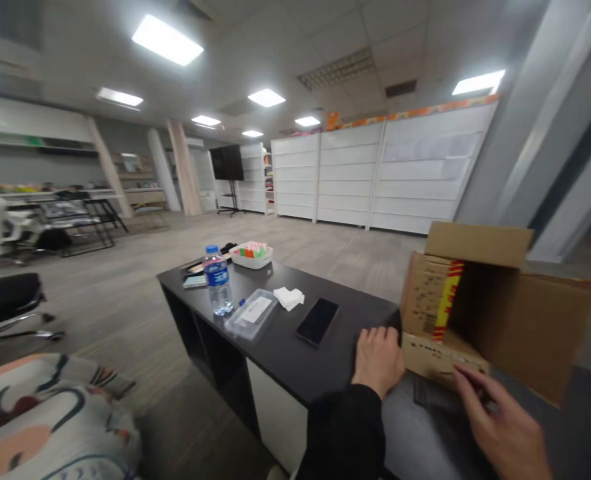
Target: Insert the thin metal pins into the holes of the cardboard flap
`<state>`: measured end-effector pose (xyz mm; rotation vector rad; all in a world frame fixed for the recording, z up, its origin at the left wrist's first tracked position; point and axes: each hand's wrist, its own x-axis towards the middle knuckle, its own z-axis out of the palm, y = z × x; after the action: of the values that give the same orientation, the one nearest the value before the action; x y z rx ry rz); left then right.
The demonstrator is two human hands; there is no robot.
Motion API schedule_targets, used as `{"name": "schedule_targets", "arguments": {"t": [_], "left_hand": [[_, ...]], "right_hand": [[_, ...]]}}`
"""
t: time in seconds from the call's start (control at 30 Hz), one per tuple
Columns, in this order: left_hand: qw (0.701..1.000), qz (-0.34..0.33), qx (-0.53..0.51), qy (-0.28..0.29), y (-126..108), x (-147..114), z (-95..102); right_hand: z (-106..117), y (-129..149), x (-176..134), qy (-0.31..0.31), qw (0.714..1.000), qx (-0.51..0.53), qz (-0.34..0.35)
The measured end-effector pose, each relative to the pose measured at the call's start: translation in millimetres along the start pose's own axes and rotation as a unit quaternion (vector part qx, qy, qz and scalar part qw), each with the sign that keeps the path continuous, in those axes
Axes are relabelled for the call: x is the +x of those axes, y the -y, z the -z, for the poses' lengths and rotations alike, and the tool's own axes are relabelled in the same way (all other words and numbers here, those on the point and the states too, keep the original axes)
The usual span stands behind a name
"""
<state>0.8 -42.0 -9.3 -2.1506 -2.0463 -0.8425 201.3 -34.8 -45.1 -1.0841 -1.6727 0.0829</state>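
A brown cardboard box (428, 293) lies on its side at the right end of the black table, its opening towards me and its flaps folded outward. Red and yellow tape (448, 300) runs along one inner edge. My left hand (379, 360) rests on the tabletop just left of the box, knuckles up and fingers curled under. In front of the lower flap, my right hand (505, 423) has thumb and fingers drawn together. Whatever lies between them is too small or hidden to name. A black phone (318, 321) lies flat to the left of my left hand.
On the black table (345, 300) stand a water bottle (219, 283), a clear plastic case (253, 313), a crumpled tissue (289, 298) and a white basket (252, 259) of colourful packets. A patterned beanbag (60, 420) sits at lower left, near a black chair (10, 297).
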Motion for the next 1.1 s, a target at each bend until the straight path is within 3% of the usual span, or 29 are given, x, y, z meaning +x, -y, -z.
{"name": "schedule_targets", "arguments": {"t": [0.5,1.1], "left_hand": [[0.999,-0.02,0.045,-0.006,1,3,1.8],[0.999,-0.017,0.046,0.004,-1,4,4.8]], "right_hand": [[17,46,-11,0.117,0.991,0.053,0.035],[11,45,-13,0.198,0.973,-0.049,0.104]]}}
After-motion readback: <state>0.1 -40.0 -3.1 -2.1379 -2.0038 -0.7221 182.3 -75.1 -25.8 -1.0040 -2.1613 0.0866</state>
